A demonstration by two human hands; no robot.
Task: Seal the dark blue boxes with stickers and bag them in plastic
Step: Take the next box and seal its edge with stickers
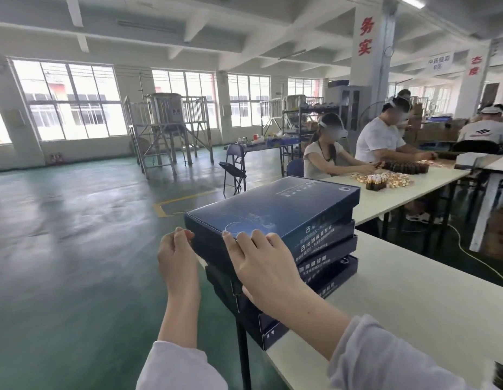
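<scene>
Our right hand (261, 266) lies flat on the lid of the top box (287, 209), at its near corner, fingers straight and spread, with the thumb dropping down the near side. Our left hand (175, 254) sits at the box's left end with its fingers curled, the tips touching the edge; we cannot tell whether it has a real grip there. That box crowns a stack of dark blue boxes (332, 266), each turned a little askew from the next. The stack stands on the near corner of a white table (413, 305). White Chinese characters run along the long sides of the boxes, beginning with 古 on the top one, but most are too blurred for us to read. A pale circular design shows on the lid just beyond our right fingertips. Behind the stack and to its right, two seated people (323, 156) work at a second table (413, 190) covered with small brown bottles (405, 167) and gold caps. Above them a white pillar (368, 74) carries the red characters 务实, and a farther pillar (474, 88) reads 态度. Left of the stack spreads a green floor (75, 220), with a steel tank (163, 111) on a frame by the windows.
</scene>
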